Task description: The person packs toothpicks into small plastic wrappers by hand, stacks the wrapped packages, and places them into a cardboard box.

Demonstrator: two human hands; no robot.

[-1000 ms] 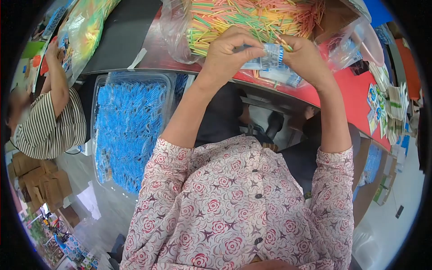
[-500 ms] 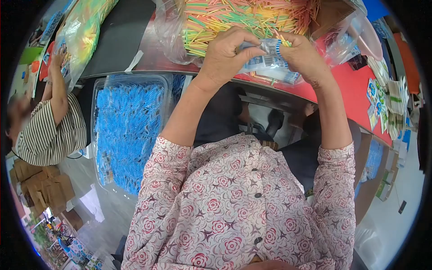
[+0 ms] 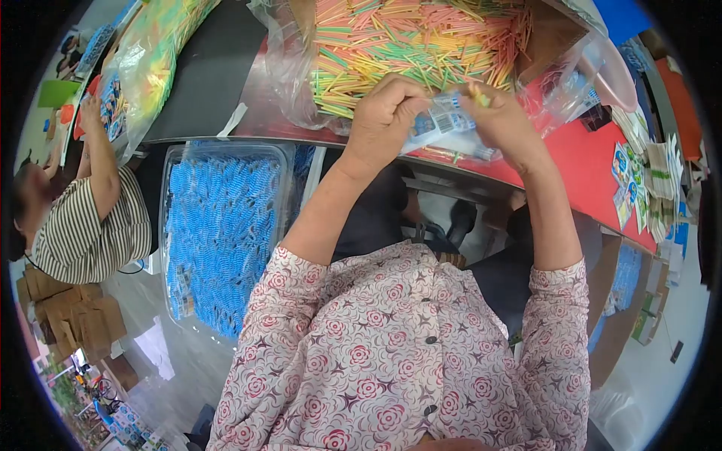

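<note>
My left hand (image 3: 383,120) is closed, its thumb and fingers pinching the upper edge of a clear plastic packet (image 3: 444,124) with blue print and a barcode. At the packet's other side, my right hand (image 3: 508,124) is curled, slightly blurred at the fingertips. A few short yellow-green sticks (image 3: 479,95) show between its fingers, by the packet's top corner. Just beyond both hands lies a heap of short thin coloured sticks (image 3: 406,49) in pink, yellow, orange and green, in a box lined with clear plastic.
A clear tub (image 3: 281,169) full of blue printed packets stands left of my lap. Printed cards (image 3: 624,180) and stacked bundles lie on the red tabletop (image 3: 575,169) at right. Another bag of coloured sticks (image 3: 154,71) is at upper left, near a person in a striped shirt (image 3: 98,225).
The view has tilted, so the box and tub appear lower. My left hand remains on the packet; my right fingers, with the sticks, have shifted at its top corner.
</note>
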